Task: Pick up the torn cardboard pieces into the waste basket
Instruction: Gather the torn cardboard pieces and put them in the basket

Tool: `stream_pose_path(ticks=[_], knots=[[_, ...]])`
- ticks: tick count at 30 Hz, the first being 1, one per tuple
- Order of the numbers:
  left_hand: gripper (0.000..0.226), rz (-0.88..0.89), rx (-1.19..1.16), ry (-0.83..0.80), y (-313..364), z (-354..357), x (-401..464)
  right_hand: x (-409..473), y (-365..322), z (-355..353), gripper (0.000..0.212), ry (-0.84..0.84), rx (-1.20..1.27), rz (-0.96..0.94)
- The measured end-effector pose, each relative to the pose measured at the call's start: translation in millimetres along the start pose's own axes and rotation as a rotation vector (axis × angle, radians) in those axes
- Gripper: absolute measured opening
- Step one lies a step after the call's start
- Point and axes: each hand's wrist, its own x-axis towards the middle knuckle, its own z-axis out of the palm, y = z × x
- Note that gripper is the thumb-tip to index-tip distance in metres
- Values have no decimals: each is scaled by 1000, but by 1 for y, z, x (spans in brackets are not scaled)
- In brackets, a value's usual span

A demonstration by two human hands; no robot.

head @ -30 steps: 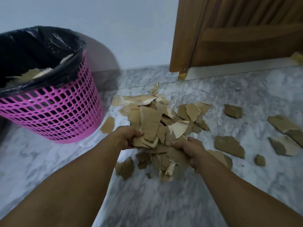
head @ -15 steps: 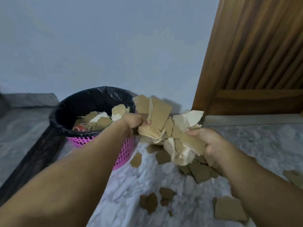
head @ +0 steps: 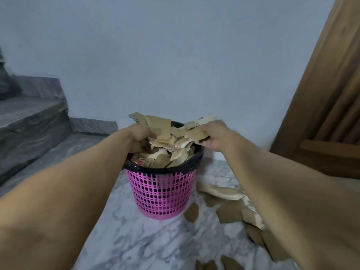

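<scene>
Both the left hand [head: 140, 135] and right hand [head: 213, 137] clutched a cardboard bundle [head: 171, 134] directly above the waste basket [head: 161, 193], so letting go together, low over its rim, seemed the surest drop.

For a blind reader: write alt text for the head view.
Two hands, left hand and right hand, hold a bundle of torn cardboard pieces over a pink waste basket lined with a black bag. More pieces lie on the marble floor beside it.

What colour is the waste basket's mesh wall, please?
Bright pink waste basket, under a black liner; head view.
</scene>
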Motion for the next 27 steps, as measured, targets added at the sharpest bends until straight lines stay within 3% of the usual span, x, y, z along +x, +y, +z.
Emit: stream_pose_path(ticks=[3,7,10,12,14,18,22,27], knots=[[82,27,346,-17,-36,-14,30,18,25,18,13,-19,-76,40],[23,201,610,148,-62,1,9,37,52,22,9,21,-185,34],[52,264,795,276,-79,13,14,43,57,15,21,49,-178,25],[47,264,941,314,-86,17,21,39,55,6,35,39,-171,32],[39,228,1010,295,-86,19,27,31,50,-9,33,7,-151,45],[31,188,1035,293,-67,30,27,10,36,-51,26,-23,-189,68],[31,448,957,205,-29,92,7,-17,19,-120,14,64,-269,109],[29,759,796,97,0,192,-19,-56,10,-226,22,308,-475,151]])
